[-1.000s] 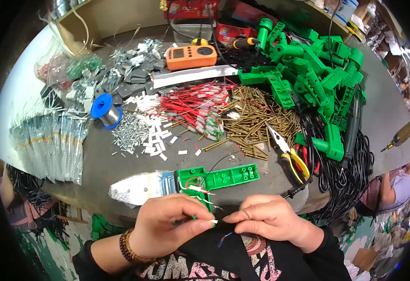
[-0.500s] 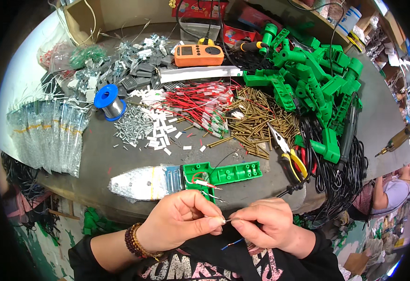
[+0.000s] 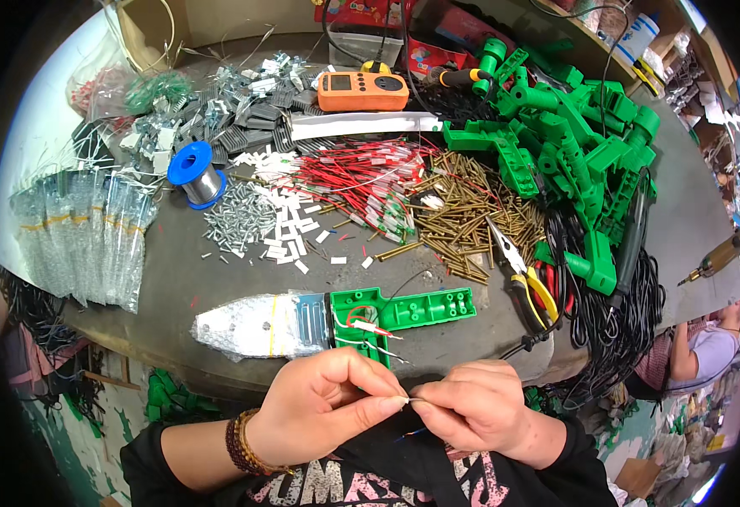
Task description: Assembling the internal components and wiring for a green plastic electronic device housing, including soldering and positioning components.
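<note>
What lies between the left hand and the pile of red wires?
Beyond the left hand, the head view shows the green plastic handle half, then a few loose white pieces before the red wires.

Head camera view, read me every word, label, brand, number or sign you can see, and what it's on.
I won't copy printed words, but they stand here:
Black cloth top: large pale and pinkish lettering, partly cut off.
Red printed packages at the back: pale lettering.
Orange boxy meter: any markings too small to read.
</note>
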A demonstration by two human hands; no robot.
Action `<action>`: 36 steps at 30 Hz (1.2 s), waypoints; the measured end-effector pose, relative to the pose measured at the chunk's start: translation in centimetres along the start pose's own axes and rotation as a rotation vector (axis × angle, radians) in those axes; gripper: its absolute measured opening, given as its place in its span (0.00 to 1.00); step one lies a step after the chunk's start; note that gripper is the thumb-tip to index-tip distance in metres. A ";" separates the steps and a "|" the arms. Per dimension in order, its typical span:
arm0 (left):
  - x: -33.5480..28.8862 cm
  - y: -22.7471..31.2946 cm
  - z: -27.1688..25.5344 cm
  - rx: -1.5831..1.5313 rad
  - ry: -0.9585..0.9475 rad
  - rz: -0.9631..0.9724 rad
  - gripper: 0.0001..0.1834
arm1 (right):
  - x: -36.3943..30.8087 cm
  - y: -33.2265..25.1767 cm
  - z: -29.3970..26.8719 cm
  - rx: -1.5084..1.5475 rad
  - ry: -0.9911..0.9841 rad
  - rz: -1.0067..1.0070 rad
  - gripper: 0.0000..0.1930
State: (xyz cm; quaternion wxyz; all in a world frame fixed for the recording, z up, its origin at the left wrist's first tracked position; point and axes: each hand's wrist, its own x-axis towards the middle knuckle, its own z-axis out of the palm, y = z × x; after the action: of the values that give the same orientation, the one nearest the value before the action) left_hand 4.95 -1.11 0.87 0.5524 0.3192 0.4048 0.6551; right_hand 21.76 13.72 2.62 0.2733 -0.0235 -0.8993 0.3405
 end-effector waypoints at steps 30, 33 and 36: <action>0.5 -0.5 0.4 0.909 -0.114 0.483 0.08 | -1.0 0.5 -0.2 0.270 -0.131 0.105 0.23; 0.7 -0.7 0.1 0.883 -0.150 0.502 0.08 | -0.7 0.9 -1.1 0.153 -0.261 0.096 0.30; 0.7 -0.2 0.0 0.915 -0.108 0.501 0.09 | -1.1 1.2 -1.2 0.066 -0.323 0.106 0.36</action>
State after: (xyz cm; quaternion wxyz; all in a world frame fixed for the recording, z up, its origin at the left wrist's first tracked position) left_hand 4.93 -0.37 0.66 0.2028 0.6481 0.5318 0.5059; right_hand 23.18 15.11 2.10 0.1073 -0.0068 -0.9174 0.3832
